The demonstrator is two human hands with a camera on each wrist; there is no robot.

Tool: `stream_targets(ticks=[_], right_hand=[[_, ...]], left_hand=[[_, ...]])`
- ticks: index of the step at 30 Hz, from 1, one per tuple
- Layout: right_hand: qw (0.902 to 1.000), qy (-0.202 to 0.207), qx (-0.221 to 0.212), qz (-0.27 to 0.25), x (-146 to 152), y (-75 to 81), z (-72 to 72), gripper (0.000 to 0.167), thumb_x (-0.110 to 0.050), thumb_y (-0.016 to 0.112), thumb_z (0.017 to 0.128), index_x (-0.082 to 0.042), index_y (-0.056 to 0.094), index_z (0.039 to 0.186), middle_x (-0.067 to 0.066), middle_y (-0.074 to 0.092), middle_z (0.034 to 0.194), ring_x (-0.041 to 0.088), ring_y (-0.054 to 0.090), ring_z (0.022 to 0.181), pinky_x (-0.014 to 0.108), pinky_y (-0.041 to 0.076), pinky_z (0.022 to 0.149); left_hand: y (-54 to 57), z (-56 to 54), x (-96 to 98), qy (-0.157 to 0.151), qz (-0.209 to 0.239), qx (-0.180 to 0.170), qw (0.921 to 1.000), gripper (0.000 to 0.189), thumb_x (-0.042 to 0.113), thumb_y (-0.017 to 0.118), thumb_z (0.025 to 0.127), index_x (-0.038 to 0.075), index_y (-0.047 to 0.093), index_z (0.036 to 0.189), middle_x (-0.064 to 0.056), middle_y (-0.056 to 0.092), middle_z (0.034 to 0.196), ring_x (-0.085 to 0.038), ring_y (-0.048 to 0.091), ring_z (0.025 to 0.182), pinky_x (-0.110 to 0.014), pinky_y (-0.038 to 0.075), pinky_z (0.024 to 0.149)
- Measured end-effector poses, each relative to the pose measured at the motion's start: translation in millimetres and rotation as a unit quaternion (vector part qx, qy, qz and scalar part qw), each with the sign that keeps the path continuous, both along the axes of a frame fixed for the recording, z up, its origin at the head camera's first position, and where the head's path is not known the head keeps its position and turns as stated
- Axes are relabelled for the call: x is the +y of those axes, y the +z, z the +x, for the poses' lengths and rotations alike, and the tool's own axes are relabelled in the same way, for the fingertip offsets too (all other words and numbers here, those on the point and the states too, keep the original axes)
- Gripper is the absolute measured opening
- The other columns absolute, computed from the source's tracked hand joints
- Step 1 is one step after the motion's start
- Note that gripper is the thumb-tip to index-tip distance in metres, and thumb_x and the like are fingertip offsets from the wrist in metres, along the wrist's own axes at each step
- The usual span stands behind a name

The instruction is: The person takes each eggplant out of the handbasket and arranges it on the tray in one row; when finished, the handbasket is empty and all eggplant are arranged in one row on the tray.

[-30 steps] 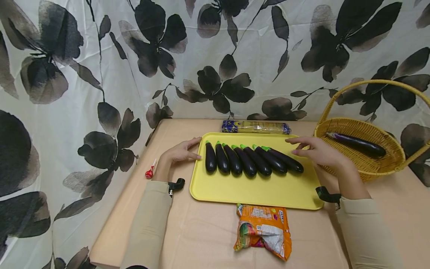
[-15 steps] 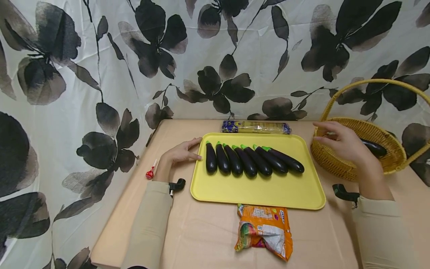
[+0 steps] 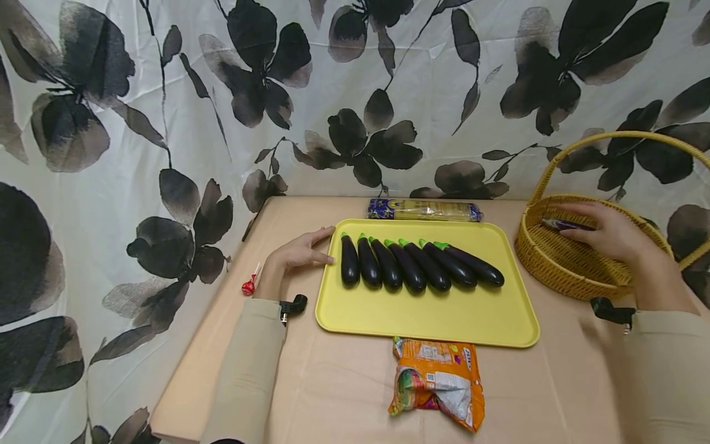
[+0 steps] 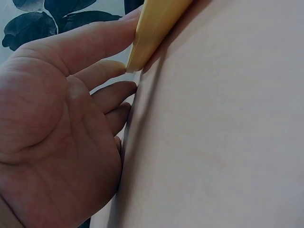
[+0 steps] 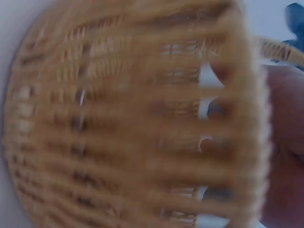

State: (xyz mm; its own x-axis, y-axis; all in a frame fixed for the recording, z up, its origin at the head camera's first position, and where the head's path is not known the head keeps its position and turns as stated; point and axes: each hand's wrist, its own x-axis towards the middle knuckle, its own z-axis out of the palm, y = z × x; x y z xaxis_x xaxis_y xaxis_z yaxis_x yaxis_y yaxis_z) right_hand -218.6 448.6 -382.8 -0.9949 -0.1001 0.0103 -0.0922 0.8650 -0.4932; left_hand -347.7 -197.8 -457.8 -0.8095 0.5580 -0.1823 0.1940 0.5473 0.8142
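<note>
In the head view my left hand (image 3: 298,251) rests at the left edge of a yellow tray (image 3: 366,314). The left wrist view shows the thumb against the tray's rim (image 4: 154,35), with the other fingers extended below it. A row of several eggplants (image 3: 412,268), dark purple with green stem ends, lies on the tray. My right hand (image 3: 612,234) reaches into a wicker basket (image 3: 560,265), its thumb and fingers apart on either side of another eggplant (image 3: 567,224). Most of that eggplant is hidden under the hand. Blurred basket weave (image 5: 142,142) fills the right wrist view.
A clear and blue packet (image 3: 424,210) lies behind the tray, an orange snack bag (image 3: 437,383) in front of it. Near the table's left edge is a red-wrapped lollipop (image 3: 249,286). The basket's tall handle (image 3: 627,134) arches above it. A floral curtain (image 3: 455,80) hangs behind.
My right hand has moved from over the tray's right side, past the basket's rim, to the eggplant inside. The left hand and the row on the tray stay in place.
</note>
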Motion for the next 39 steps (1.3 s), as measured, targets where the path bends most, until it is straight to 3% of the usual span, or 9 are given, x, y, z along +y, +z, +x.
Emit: stream_targets(ticks=[5, 11, 19, 26, 31, 34, 39], right_hand=[[0.9996, 0.007, -0.024, 0.015, 12.5, -4.1, -3.2, 0.075, -0.027, 0.068, 0.102, 0.001, 0.031, 0.161, 0.043, 0.026, 0.159, 0.067, 0.022, 0.143, 0.081, 0.02, 0.112], [0.9966, 0.0, -0.072, 0.041, 27.5, -13.1, -6.5, 0.072, -0.03, 0.061, 0.106, 0.007, 0.029, 0.159, 0.047, 0.021, 0.156, 0.069, 0.017, 0.142, 0.082, 0.018, 0.111], [0.9944, -0.002, -0.082, 0.068, 38.6, -24.3, -8.2, 0.06, -0.023, 0.059, 0.107, 0.012, 0.039, 0.151, 0.048, 0.035, 0.146, 0.068, 0.03, 0.134, 0.081, 0.024, 0.108], [0.9937, 0.002, -0.089, 0.067, 37.6, -26.6, -7.3, 0.054, -0.014, 0.06, 0.105, 0.011, 0.042, 0.15, 0.05, 0.035, 0.145, 0.069, 0.034, 0.132, 0.079, 0.03, 0.106], [0.9924, -0.008, -0.105, 0.063, 35.9, -25.3, -5.4, 0.055, -0.009, 0.059, 0.103, 0.007, 0.041, 0.152, 0.052, 0.035, 0.144, 0.057, 0.048, 0.118, 0.068, 0.043, 0.095], [0.9916, -0.005, -0.111, 0.065, 35.4, -24.4, -5.2, 0.056, -0.006, 0.058, 0.102, 0.007, 0.04, 0.153, 0.052, 0.036, 0.143, 0.052, 0.049, 0.112, 0.062, 0.044, 0.089], [0.9903, 0.008, -0.119, 0.073, 34.1, -24.0, -6.7, 0.059, -0.01, 0.061, 0.102, 0.006, 0.039, 0.154, 0.051, 0.036, 0.145, 0.067, 0.042, 0.127, 0.077, 0.038, 0.102]], left_hand=[[-0.2, 1.3, -0.3, -0.001, 0.001, 0.0, 1.0, 0.1, 0.028, 0.088, 0.084, 0.019, 0.031, 0.165, -0.001, 0.022, 0.174, -0.023, 0.006, 0.163, -0.047, 0.005, 0.133], [0.3, 0.9, -0.2, -0.003, -0.004, 0.006, 1.0, 0.099, 0.027, 0.088, 0.085, 0.018, 0.031, 0.166, -0.002, 0.021, 0.174, -0.023, 0.007, 0.163, -0.046, 0.007, 0.133], [2.0, 1.4, 0.2, -0.01, 0.005, 0.002, 0.9999, 0.099, 0.025, 0.088, 0.084, 0.016, 0.031, 0.165, -0.005, 0.02, 0.175, -0.026, 0.006, 0.164, -0.047, 0.005, 0.133], [1.2, -0.5, -1.3, -0.007, 0.002, 0.0, 1.0, 0.101, 0.026, 0.088, 0.084, 0.017, 0.029, 0.166, -0.005, 0.018, 0.175, -0.025, 0.006, 0.164, -0.048, 0.006, 0.133], [0.5, -0.8, -1.5, -0.007, 0.006, -0.002, 1.0, 0.101, 0.025, 0.088, 0.084, 0.016, 0.03, 0.166, -0.006, 0.019, 0.175, -0.026, 0.006, 0.164, -0.048, 0.006, 0.133], [0.0, -1.1, -1.6, -0.009, 0.009, -0.001, 0.9999, 0.101, 0.024, 0.088, 0.084, 0.016, 0.03, 0.166, -0.006, 0.019, 0.175, -0.026, 0.006, 0.164, -0.049, 0.006, 0.133], [-0.9, -1.9, -1.6, -0.008, 0.007, 0.0, 0.9999, 0.101, 0.026, 0.088, 0.084, 0.017, 0.03, 0.166, -0.006, 0.019, 0.175, -0.026, 0.006, 0.164, -0.049, 0.007, 0.133]])
